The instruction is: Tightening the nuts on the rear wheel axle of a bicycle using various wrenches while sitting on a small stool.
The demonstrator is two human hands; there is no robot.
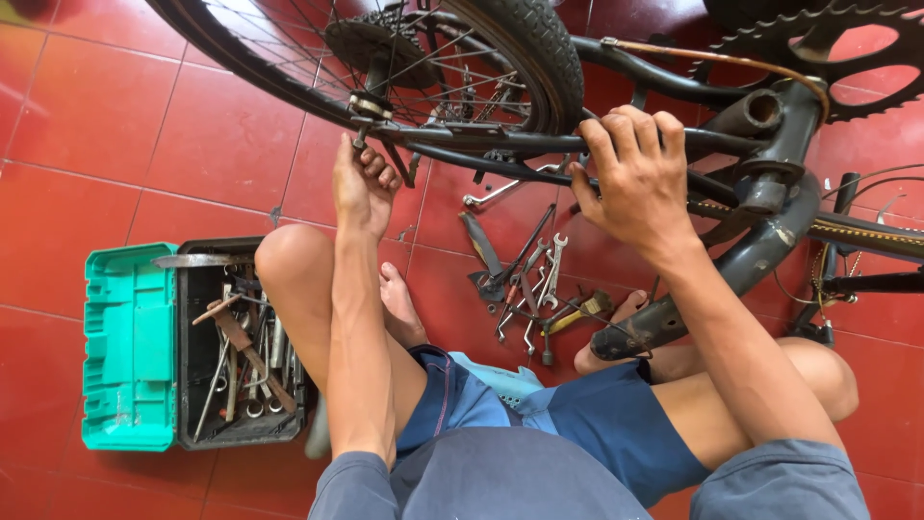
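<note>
An upside-down black bicycle stands in front of me, its rear wheel (pixel 500 48) at the top. My left hand (pixel 363 183) reaches up to the axle nut (pixel 364 108) at the wheel's hub, fingers curled around something small that I cannot make out. The dark frame tube (pixel 539 143) beside the tyre is gripped by my right hand (pixel 635 173). The chainring (pixel 847 58) shows at the top right, with the bottom bracket (pixel 756 111) just right of my right hand.
An open toolbox (pixel 130 347) with a green lid lies at the left, full of several wrenches and tools. Loose spanners and pliers (pixel 539 284) lie on the red tile floor between my legs. My knees and bare feet sit under the frame.
</note>
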